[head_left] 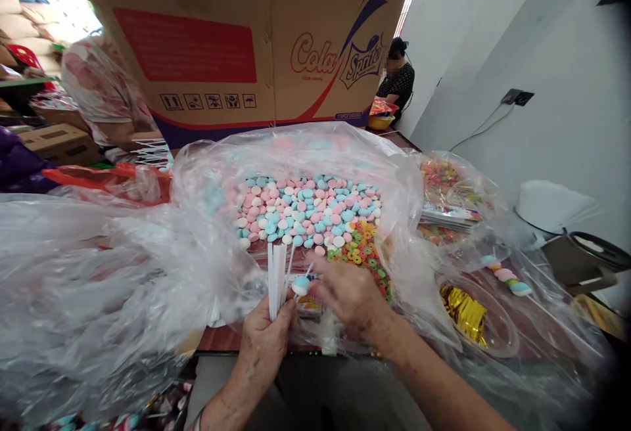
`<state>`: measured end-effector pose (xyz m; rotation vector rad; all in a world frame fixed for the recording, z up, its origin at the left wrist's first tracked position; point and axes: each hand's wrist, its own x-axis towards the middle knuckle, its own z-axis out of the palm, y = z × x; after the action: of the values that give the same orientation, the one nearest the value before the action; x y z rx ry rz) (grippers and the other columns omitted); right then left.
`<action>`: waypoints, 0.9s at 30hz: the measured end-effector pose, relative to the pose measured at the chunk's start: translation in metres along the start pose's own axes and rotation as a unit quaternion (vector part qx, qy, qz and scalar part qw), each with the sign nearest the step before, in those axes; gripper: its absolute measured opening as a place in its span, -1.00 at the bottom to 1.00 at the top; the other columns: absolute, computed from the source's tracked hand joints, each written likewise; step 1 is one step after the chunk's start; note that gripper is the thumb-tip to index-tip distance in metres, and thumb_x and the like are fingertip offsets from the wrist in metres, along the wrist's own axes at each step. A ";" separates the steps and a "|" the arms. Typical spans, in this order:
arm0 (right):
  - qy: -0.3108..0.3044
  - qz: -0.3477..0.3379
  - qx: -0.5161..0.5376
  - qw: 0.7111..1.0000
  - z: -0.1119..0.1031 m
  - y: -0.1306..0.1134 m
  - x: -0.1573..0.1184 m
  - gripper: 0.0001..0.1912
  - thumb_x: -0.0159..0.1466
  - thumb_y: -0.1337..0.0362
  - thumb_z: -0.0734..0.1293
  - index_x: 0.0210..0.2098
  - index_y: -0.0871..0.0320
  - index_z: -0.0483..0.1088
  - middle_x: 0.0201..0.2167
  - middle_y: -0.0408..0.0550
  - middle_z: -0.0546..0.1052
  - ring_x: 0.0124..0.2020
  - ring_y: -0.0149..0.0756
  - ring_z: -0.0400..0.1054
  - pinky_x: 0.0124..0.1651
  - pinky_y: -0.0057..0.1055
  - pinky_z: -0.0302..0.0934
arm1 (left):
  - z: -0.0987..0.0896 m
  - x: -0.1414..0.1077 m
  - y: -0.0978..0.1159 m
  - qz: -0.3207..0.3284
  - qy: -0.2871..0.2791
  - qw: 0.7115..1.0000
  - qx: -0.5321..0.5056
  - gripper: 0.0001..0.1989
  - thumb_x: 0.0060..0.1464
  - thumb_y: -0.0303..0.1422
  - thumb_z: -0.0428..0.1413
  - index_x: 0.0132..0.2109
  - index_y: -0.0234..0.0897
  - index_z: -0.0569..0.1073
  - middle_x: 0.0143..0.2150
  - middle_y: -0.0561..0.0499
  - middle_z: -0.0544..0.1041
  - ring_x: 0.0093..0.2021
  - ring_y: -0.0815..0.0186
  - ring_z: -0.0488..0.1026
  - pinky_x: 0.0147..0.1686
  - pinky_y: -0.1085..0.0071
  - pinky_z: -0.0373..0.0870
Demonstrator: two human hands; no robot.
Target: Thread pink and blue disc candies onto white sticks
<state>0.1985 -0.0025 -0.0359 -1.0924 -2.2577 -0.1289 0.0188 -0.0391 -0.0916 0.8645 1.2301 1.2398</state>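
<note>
Left fingers (284,316) closed round white sticks (277,280); right fingers (332,277) half-curled by blue-white candy (300,286), hold unclear; tub (500,329) contains gold strips (464,314).

Cardboard box (276,30): red "Cola" lettering (314,54); blue "Sprite" logo (363,62); five framed handling symbols (208,101); smaller print unreadable

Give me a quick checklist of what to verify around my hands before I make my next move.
1. White sticks secure in the left hand: ok, bundled roughly upright.
2. Right hand gripping the blue-and-white candy: cannot tell; fingers are right by it, contact unclear.
3. Pink, blue and white candies accessible: ok, spread just beyond the sticks.
4. Gummy rings accessible: ok, heaped at the candies' near right.
5. Hands' surroundings free of loose plastic: not ok, crumpled sheets lie on both sides.
</note>
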 end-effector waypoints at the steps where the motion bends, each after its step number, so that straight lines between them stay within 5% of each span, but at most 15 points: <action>1: 0.012 0.031 -0.022 0.999 -0.007 0.011 -0.001 -0.69 0.40 0.31 0.12 0.07 0.20 0.34 -0.30 0.00 0.59 -0.32 -0.30 0.46 -0.23 -0.40 0.31 | 0.001 -0.001 0.003 -0.005 0.003 1.000 -0.003 -0.67 -0.12 -0.15 0.28 -0.31 -0.31 0.47 -0.64 0.15 0.38 -0.66 0.45 0.22 -0.68 0.55 0.09; 3: -0.012 0.077 -0.086 0.993 -0.017 0.032 -0.006 -0.75 0.37 0.37 0.15 -0.07 0.19 0.41 -0.28 0.01 0.57 -0.28 -0.25 0.45 -0.22 -0.36 0.30 | 0.004 -0.003 0.009 -0.027 0.003 1.000 -0.001 -0.63 -0.14 -0.12 0.27 -0.29 -0.32 0.44 -0.66 0.17 0.37 -0.73 0.50 0.13 -0.74 0.56 0.00; 8: -0.170 0.040 -0.218 0.960 -0.018 0.053 -0.023 -0.86 0.28 0.47 0.27 -0.35 0.15 0.42 -0.37 -0.04 0.49 -0.28 -0.18 0.38 -0.20 -0.31 0.22 | 0.009 -0.006 0.021 -0.056 -0.002 0.998 0.002 -0.59 -0.16 -0.08 0.26 -0.27 -0.30 0.41 -0.68 0.21 0.35 -0.80 0.54 0.05 -0.80 0.56 -0.09; 15: -0.162 0.054 -0.280 0.945 -0.002 0.037 -0.029 -0.87 0.26 0.49 0.28 -0.33 0.16 0.39 -0.33 -0.01 0.47 -0.24 -0.14 0.32 -0.14 -0.27 0.13 | 0.008 -0.006 0.020 -0.055 -0.008 0.998 0.009 -0.60 -0.12 -0.08 0.25 -0.27 -0.30 0.41 -0.67 0.21 0.35 -0.80 0.55 0.05 -0.82 0.58 -0.11; 22: -0.146 0.081 -0.214 0.963 -0.004 0.054 -0.031 -0.84 0.34 0.43 0.20 -0.35 0.16 0.35 -0.32 0.02 0.46 -0.23 -0.16 0.31 -0.17 -0.31 0.12 | 0.006 -0.003 0.014 -0.045 -0.018 0.999 0.012 -0.59 -0.12 -0.06 0.24 -0.27 -0.30 0.41 -0.66 0.20 0.36 -0.81 0.55 0.07 -0.83 0.58 -0.11; 27: -0.179 0.135 -0.016 0.974 -0.015 0.055 -0.018 -0.88 0.33 0.43 0.16 -0.29 0.15 0.30 -0.34 -0.05 0.46 -0.30 -0.26 0.32 -0.25 -0.40 0.15 | 0.006 -0.002 0.014 -0.053 -0.013 0.998 0.014 -0.59 -0.16 -0.07 0.22 -0.30 -0.30 0.38 -0.67 0.21 0.35 -0.83 0.56 0.05 -0.84 0.59 -0.14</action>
<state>0.2547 0.0165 -0.0438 -1.5299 -2.3899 0.1574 0.0219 -0.0381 -0.0766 0.8232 1.2578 1.1261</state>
